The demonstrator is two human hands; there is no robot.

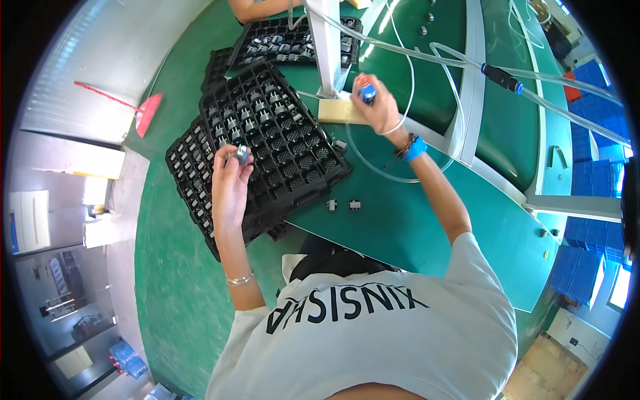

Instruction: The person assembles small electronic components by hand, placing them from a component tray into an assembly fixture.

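My left hand (pixel 230 183) is closed at the fingertips around a small grey metal part (pixel 241 155). It is over the left side of a black compartment tray (pixel 293 157). Rows of similar metal parts with prongs (pixel 248 121) fill some of the tray's pockets. Farther right, above the green table (pixel 407 220), my right hand (pixel 381 110) is wrapped around a small blue object with an orange-red end (pixel 367 92). Its lower part is hidden in my palm, and I cannot make out its kind. A pale yellow block (pixel 340 112) lies beside that hand.
Another filled tray (pixel 183 167) lies beneath the first. Two loose parts (pixel 343 205) rest on the table near me. A white upright post (pixel 325 50) and clear hoses (pixel 413 73) stand close to my right hand. Another person's arm (pixel 260 9) reaches in beside a far tray (pixel 273 43).
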